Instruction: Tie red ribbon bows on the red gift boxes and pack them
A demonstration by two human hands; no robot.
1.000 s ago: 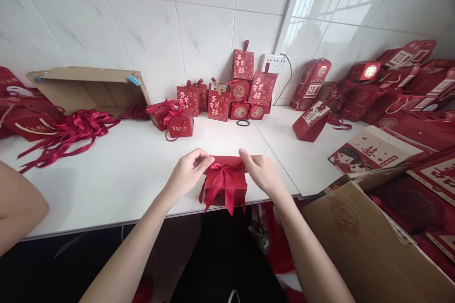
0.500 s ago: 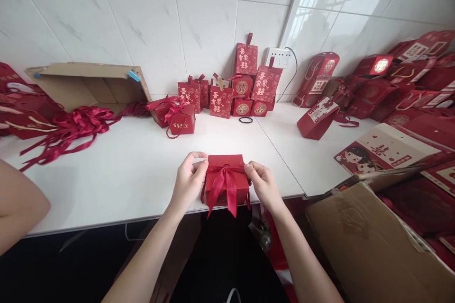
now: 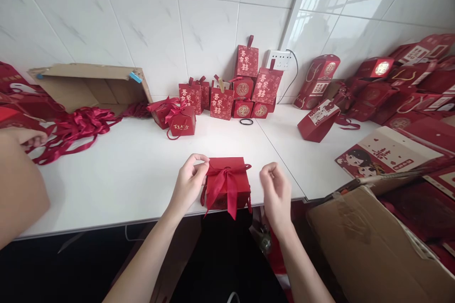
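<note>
A small red gift box [image 3: 240,181] stands at the table's front edge, tied across its front with a red satin ribbon [image 3: 232,194]. The ribbon makes a bow whose two tails hang down over the box front. At the box's upper left corner, my left hand [image 3: 192,177] pinches the bow's left loop, which the fingers partly hide. My right hand [image 3: 276,194] is off the box, a short way to its right, fingers curled in and nothing visible in them. The bow's right loop sticks out free past the box edge.
Finished-looking red boxes [image 3: 183,120] and a black ring [image 3: 246,121] sit toward the wall. Left are a ribbon pile [image 3: 83,128], an open carton [image 3: 88,73] and another person's hand [image 3: 30,137]. A cardboard box [image 3: 355,232] and stacked red boxes [image 3: 373,97] occupy the right.
My right hand has let go of the bow's right loop and moved right, away from the box. My left hand stays at the left loop. The other person's hand has come into view.
</note>
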